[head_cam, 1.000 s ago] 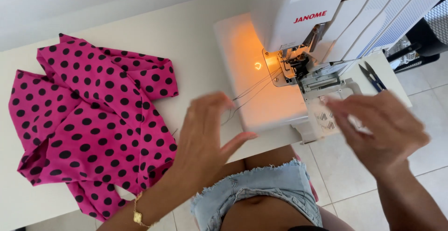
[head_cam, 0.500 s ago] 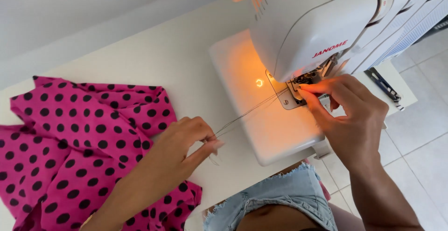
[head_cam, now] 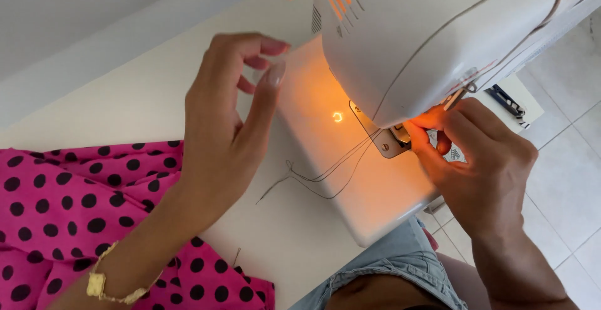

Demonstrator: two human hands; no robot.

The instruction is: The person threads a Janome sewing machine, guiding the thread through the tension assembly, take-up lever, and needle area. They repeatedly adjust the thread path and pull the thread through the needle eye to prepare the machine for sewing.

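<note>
A white sewing machine (head_cam: 407,41) stands on a white table (head_cam: 125,97), its lamp glowing orange on the bed. My right hand (head_cam: 476,160) reaches under the machine head, with fingertips pinched at the needle and presser foot area; what they grip is hidden. Several thin threads (head_cam: 319,175) trail from there to the left across the machine bed. My left hand (head_cam: 228,122) hovers above the table left of the machine, fingers spread, holding nothing. A gold bracelet (head_cam: 106,288) sits on that wrist. Pink fabric with black dots (head_cam: 69,222) lies at the lower left.
A white wall (head_cam: 75,15) runs behind the table. Grey floor tiles (head_cam: 563,178) show at the right. Denim shorts (head_cam: 394,266) appear at the bottom edge. A small dark tool (head_cam: 507,102) lies on the table's right corner behind the machine.
My left hand let go of the threads and rose with its fingers apart. The view moved closer to the machine. My right hand stays at the needle area.
</note>
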